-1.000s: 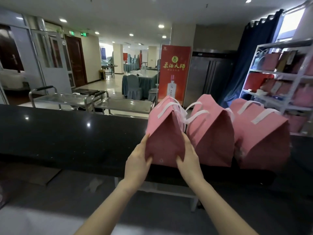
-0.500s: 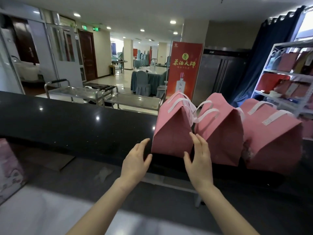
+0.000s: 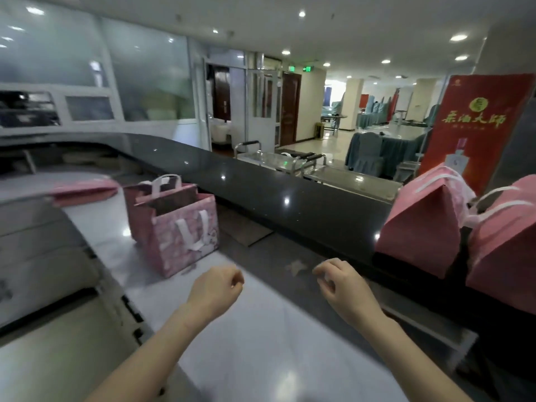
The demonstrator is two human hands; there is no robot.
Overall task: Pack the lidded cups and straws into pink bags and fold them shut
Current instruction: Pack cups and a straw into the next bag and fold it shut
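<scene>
An open pink bag with white handles stands upright on the white lower counter, to the left of my hands. Two folded-shut pink bags sit on the black raised counter at the right: one nearer me, another at the frame's edge. My left hand hovers over the white counter with its fingers curled in, holding nothing. My right hand hangs loosely curled and holds nothing, just below the black counter's edge. No cups or straws are in view.
Flat pink bags lie stacked on the counter at the left. A grey cabinet edge runs along the left. Behind the black counter stand steel trolleys and a red banner.
Both hands let go of the folded bag on the black counter and drew back, fingers curling. My view swung left, bringing the open bag on the white counter into sight.
</scene>
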